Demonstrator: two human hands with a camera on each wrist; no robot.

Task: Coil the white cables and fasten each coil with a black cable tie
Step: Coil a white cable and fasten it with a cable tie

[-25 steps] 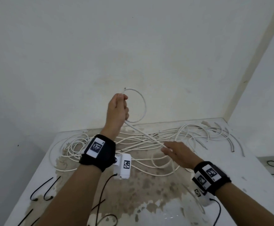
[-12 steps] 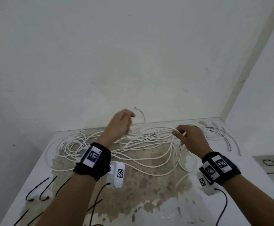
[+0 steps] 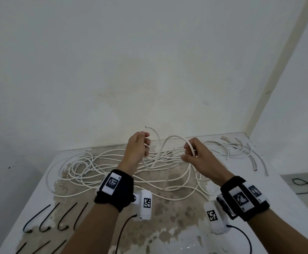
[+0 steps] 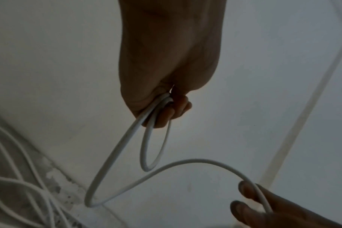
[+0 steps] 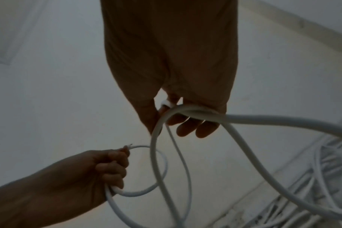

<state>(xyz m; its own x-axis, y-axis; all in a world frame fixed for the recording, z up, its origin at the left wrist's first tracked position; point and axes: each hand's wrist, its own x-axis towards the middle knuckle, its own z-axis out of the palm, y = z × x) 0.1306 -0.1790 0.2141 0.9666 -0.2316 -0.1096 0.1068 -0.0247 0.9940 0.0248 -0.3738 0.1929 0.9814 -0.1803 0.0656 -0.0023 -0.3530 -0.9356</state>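
My left hand [image 3: 140, 145] is raised over the table and grips a small loop of white cable [image 3: 155, 136], its cut end sticking up above the fingers. In the left wrist view the loop [image 4: 146, 148] hangs from the curled fingers [image 4: 166, 114]. The same cable arcs over to my right hand [image 3: 191, 153], which pinches it between thumb and fingers [image 5: 187, 128]. From there it drops into the tangle of white cables [image 3: 123, 169] spread on the table. Several black cable ties [image 3: 57, 217] lie in a row at the near left.
The white table [image 3: 287, 198] stands in a corner, with walls at its back and right. Its middle is stained brown. Short white cable pieces [image 3: 250, 154] lie at the far right. A black cord [image 3: 303, 186] lies on the floor to the right.
My left hand dropped from high up to just above the table with its loop. My right hand slid along the cable and lifted a new arc toward the left hand.
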